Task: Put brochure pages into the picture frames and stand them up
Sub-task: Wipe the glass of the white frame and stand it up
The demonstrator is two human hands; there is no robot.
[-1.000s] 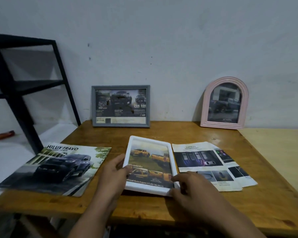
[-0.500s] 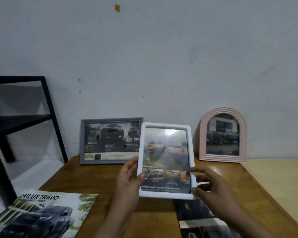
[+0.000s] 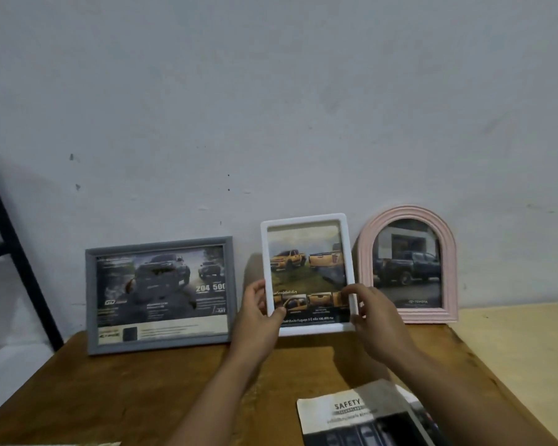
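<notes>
A white picture frame (image 3: 306,249) with a page of yellow pickup trucks stands upright at the back of the wooden table (image 3: 142,387), against the wall. My left hand (image 3: 258,312) grips its lower left edge, thumb on the front. My right hand (image 3: 372,312) pinches its lower right edge. A grey frame (image 3: 160,294) with a dark truck page stands to the left. A pink arched frame (image 3: 408,265) with a dark pickup page stands to the right. Loose brochure pages headed SAFETY (image 3: 364,416) lie flat near the front right.
A black metal shelf leg (image 3: 20,252) slants at the far left beside the table. A lighter wooden surface (image 3: 522,355) adjoins the table on the right. The white wall (image 3: 271,107) rises directly behind the frames.
The white frame was lifted from lying flat on the table and carried back to the wall, between the grey and pink frames. Both hands went with it.
</notes>
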